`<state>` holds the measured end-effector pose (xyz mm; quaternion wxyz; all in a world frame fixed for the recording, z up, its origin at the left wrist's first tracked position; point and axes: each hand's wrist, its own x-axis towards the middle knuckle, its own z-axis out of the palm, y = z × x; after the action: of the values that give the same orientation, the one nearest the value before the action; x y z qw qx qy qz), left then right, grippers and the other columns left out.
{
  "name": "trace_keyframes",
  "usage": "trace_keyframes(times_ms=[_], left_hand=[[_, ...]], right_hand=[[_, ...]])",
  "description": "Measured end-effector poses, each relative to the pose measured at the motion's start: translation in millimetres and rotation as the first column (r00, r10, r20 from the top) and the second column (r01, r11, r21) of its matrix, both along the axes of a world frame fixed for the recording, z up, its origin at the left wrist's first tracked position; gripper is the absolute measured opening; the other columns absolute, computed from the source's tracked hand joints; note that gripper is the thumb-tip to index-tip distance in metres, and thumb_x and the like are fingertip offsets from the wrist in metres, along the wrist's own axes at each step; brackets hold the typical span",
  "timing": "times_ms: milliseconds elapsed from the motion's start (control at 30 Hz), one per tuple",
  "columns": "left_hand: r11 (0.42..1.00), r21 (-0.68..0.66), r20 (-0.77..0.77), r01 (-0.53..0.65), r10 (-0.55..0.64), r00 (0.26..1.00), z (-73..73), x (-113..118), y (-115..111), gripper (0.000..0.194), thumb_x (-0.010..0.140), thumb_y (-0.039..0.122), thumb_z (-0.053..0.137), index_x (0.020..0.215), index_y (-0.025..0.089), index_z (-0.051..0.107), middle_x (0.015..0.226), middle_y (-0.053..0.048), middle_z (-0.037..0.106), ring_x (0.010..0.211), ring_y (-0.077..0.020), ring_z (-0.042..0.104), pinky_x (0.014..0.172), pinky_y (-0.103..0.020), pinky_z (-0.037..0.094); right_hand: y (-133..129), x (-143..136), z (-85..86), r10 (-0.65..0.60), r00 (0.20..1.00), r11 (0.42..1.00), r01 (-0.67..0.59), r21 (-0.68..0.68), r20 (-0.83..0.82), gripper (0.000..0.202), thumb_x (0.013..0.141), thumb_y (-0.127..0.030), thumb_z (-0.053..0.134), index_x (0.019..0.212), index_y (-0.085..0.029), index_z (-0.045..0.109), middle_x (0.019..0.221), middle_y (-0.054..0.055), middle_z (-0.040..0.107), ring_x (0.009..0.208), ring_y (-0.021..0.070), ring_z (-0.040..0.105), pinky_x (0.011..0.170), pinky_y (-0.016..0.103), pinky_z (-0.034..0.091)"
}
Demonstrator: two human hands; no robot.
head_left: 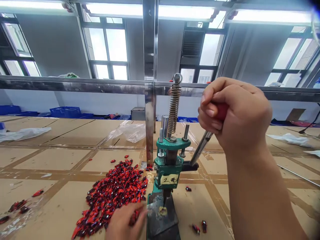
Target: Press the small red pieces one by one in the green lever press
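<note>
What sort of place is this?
Probably a factory or workshop for small parts: a green hand press stands on a cardboard-covered work surface, a heap of small red-and-black pieces lies beside it, and bright tube lights hang overhead.

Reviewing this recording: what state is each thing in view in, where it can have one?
Lever: slanting upward
Right hand: closed around the lever's grip
Red-and-black pieces: heaped, a few scattered
Left hand: beside the heap, hold unclear
Press: upright
Label: stuck on the press
Plastic sheet: crumpled
Ceiling lights: lit
</note>
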<state>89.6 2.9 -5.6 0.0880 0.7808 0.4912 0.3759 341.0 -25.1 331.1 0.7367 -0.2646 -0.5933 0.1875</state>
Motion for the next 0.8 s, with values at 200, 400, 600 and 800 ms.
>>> trace_keyframes(times_ms=[200,400,600,800], left_hand=[[0.989,-0.128,-0.277,-0.074,0.035,0.96,12.3,-72,44,0.037,0.076,0.059,0.076,0.103,0.034,0.081,0.107,-0.003,0.08,0.101,-0.0302,0.072,0.089,-0.041,0.056],[0.978,-0.199,-0.22,-0.062,0.017,0.975,-3.8,-78,49,0.034,0.077,0.056,0.074,0.102,0.035,0.081,0.107,-0.002,0.082,0.1,-0.0309,0.073,0.088,-0.042,0.057],[0.962,-0.271,0.03,-0.048,0.058,0.998,13.8,-73,45,0.037,0.071,0.066,0.073,0.088,0.034,0.084,0.092,0.0,0.084,0.085,-0.0272,0.077,0.077,-0.034,0.063],[0.905,-0.318,0.278,0.283,-0.197,0.94,12.8,7,20,0.027,0.08,0.051,0.074,0.097,0.033,0.083,0.092,-0.002,0.083,0.086,-0.0226,0.076,0.081,-0.032,0.063]], right_hand=[[3,-2,-0.1,-0.035,0.999,0.998,0.037,0.053,-0.039,0.019,0.069,-0.006,0.048,0.058,-0.018,0.059,0.046,-0.005,0.04,0.032,0.0041,0.028,0.031,0.021,0.014],[3,-3,-1.0,-0.038,0.998,0.998,0.04,0.054,-0.047,0.017,0.066,-0.007,0.048,0.057,-0.017,0.057,0.046,-0.005,0.041,0.032,0.0041,0.027,0.032,0.021,0.014],[2,-6,0.1,-0.049,0.996,0.997,0.053,0.05,-0.075,0.017,0.066,-0.007,0.047,0.057,-0.017,0.057,0.047,-0.005,0.04,0.033,0.005,0.026,0.031,0.021,0.013],[1,-13,0.5,-0.059,0.99,0.997,0.066,0.05,-0.131,0.018,0.068,-0.008,0.045,0.055,-0.019,0.051,0.046,-0.005,0.038,0.034,0.005,0.02,0.032,0.022,0.009]])
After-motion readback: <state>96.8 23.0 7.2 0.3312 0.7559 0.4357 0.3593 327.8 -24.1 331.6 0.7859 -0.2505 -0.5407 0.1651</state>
